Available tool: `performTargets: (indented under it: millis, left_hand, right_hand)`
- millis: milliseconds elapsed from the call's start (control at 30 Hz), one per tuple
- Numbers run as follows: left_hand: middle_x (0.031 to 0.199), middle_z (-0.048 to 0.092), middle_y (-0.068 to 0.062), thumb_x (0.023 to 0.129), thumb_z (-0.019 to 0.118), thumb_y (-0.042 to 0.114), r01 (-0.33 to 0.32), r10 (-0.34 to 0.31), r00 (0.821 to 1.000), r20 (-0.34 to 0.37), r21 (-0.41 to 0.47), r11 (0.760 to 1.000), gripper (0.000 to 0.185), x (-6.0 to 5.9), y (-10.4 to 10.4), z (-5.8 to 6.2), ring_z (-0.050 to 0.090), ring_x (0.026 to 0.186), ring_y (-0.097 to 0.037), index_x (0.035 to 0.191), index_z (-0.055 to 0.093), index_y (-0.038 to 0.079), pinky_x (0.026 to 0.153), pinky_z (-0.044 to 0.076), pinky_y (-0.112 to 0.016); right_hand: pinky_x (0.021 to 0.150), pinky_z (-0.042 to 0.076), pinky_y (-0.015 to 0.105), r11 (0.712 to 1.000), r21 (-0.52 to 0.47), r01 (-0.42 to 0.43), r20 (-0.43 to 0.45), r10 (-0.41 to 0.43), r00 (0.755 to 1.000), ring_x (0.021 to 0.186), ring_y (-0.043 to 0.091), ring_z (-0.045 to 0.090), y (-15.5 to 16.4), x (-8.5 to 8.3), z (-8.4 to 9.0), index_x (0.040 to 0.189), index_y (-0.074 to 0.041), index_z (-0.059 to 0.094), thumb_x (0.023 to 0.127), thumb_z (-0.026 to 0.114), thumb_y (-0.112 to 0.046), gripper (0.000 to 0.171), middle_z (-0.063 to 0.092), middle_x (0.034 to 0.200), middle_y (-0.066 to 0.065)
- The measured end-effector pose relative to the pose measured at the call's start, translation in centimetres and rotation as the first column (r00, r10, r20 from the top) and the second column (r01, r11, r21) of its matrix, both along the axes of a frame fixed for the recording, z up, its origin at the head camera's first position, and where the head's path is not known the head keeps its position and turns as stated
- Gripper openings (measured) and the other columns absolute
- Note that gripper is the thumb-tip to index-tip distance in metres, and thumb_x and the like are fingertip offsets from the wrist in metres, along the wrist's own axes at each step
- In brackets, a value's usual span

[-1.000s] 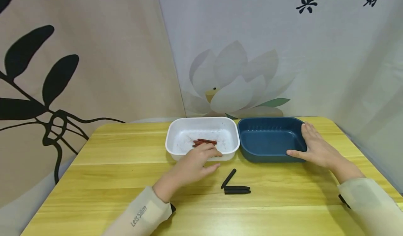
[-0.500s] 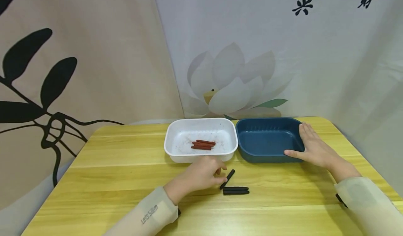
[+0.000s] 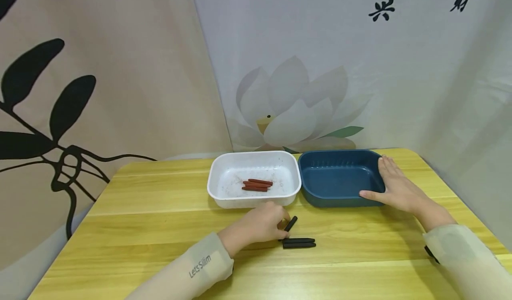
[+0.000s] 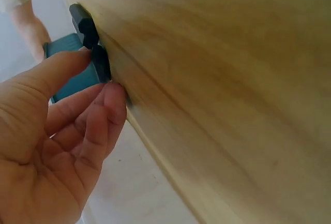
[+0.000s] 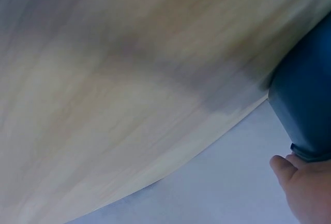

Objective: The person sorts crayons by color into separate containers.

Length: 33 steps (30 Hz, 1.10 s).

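Printed cloth hangs behind a yellow wood-grain desk [image 3: 160, 229] in the head view: dark leaves at the left of the frame, a pale lotus at centre. Just below centre, the left hand [image 3: 262, 223] curls its fingers round the near end of a slanted black stick [image 3: 290, 223], a short matte rod, with two more black sticks [image 3: 299, 243] lying together just below it. The hold is at the very tip, so the stick could pivot out or knock the pair. Behind sit a glossy white tray [image 3: 216, 175] holding red sticks [image 3: 257, 185] and a ribbed blue tray [image 3: 340, 175], whose right rim the right hand [image 3: 394, 186] steadies with straight fingers; a push might slide that smooth plastic. The left wrist view shows thumb and fingers [image 4: 111, 100] pinching the black stick [image 4: 101, 63] against the desk. The right wrist view shows only blurred wood, the blue tray wall [image 5: 305, 105] and a fingertip beneath.
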<state>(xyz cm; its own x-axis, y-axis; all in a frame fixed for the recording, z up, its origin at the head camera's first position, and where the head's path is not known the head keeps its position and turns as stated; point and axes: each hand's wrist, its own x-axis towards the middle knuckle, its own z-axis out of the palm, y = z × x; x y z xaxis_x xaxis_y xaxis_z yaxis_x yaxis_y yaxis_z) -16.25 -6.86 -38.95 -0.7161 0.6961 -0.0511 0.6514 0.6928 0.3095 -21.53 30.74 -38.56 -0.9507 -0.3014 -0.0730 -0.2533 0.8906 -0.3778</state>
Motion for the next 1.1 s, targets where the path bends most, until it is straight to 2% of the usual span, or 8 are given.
performTargets:
  millis: [100, 367, 700, 1000, 1100]
  left_hand:
    - [0.060, 0.055, 0.011, 0.082, 0.081, 0.022, 0.029, -0.029, 0.999, 0.017, 0.011, 1.000, 0.016, -0.2, -0.1, -0.1, 0.045, 0.057, -0.001, 0.092, 0.078, 0.010, 0.053, 0.037, -0.013]
    - [0.060, 0.056, 0.010, 0.081, 0.079, 0.014, 0.074, -0.075, 0.996, 0.038, 0.024, 0.997, 0.017, -0.6, -0.4, -0.1, 0.049, 0.063, 0.000, 0.097, 0.078, 0.008, 0.065, 0.044, -0.012]
    - [0.059, 0.053, 0.011, 0.081, 0.077, 0.013, 0.072, -0.075, 0.994, 0.077, 0.032, 0.997, 0.014, -0.4, -0.4, 0.2, 0.048, 0.061, 0.000, 0.094, 0.078, 0.009, 0.062, 0.041, -0.011]
    - [0.059, 0.052, 0.010, 0.084, 0.072, 0.012, 0.111, -0.115, 0.992, 0.046, 0.088, 0.990, 0.018, -0.8, -0.1, 0.8, 0.046, 0.059, 0.000, 0.101, 0.077, 0.010, 0.058, 0.039, -0.011]
    - [0.061, 0.052, 0.009, 0.085, 0.071, 0.012, 0.130, -0.134, 0.991, 0.031, 0.110, 0.985, 0.019, -1.0, 0.1, 1.4, 0.046, 0.059, 0.000, 0.103, 0.077, 0.009, 0.062, 0.041, -0.010]
  right_hand:
    - [0.119, 0.001, 0.067, 1.000, 0.001, 0.005, 0.005, -0.005, 1.000, 0.150, 0.047, -0.015, -0.1, 0.0, 0.0, 0.154, 0.006, -0.012, 0.088, 0.062, -0.063, 0.121, -0.020, 0.162, 0.027]
    - [0.119, 0.002, 0.067, 1.000, -0.005, 0.007, 0.001, -0.007, 1.000, 0.150, 0.047, -0.014, -0.2, 0.1, 0.1, 0.154, 0.006, -0.011, 0.088, 0.063, -0.063, 0.121, -0.019, 0.162, 0.027]
    - [0.119, 0.002, 0.066, 1.000, 0.000, 0.007, -0.001, -0.007, 1.000, 0.150, 0.048, -0.013, -0.1, 0.2, -0.1, 0.154, 0.007, -0.010, 0.087, 0.063, -0.064, 0.122, -0.016, 0.162, 0.029]
    - [0.119, 0.004, 0.067, 1.000, 0.011, 0.011, -0.005, -0.011, 1.000, 0.151, 0.048, -0.011, -0.1, 0.2, 0.0, 0.154, 0.008, -0.009, 0.086, 0.064, -0.064, 0.123, -0.016, 0.162, 0.028]
    - [0.119, 0.004, 0.067, 1.000, 0.013, 0.010, -0.007, -0.010, 1.000, 0.151, 0.047, -0.012, -0.2, 0.1, 0.0, 0.154, 0.007, -0.010, 0.086, 0.064, -0.064, 0.123, -0.017, 0.163, 0.027]
